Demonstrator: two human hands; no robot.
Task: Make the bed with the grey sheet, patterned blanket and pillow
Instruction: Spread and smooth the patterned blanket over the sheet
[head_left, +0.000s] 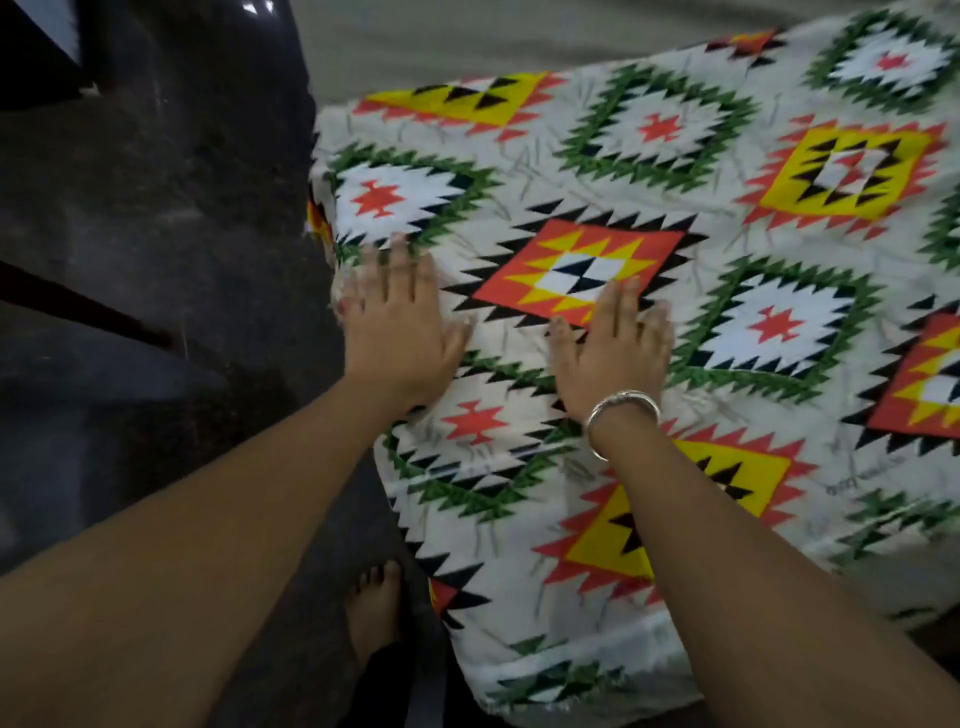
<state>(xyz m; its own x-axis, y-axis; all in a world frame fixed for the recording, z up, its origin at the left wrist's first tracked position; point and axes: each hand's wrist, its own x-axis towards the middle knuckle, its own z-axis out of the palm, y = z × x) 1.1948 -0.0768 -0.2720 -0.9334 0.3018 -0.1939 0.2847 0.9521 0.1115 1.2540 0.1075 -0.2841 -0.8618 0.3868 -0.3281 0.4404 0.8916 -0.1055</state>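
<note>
The patterned blanket (649, 218), white with green, red, yellow and black diamond motifs, lies spread over the bed and hangs over its near left edge. My left hand (400, 327) rests flat on it near that edge, fingers apart. My right hand (613, 348), with a silver bangle on the wrist, lies flat beside it on a red and yellow diamond. Neither hand holds any cloth. The grey sheet (467, 36) shows beyond the blanket at the top. No pillow is in view.
Dark floor (156, 234) fills the left side. My bare foot (374, 608) stands on it close to the bed's edge. A dark object with a bright patch (47, 31) sits at the top left corner.
</note>
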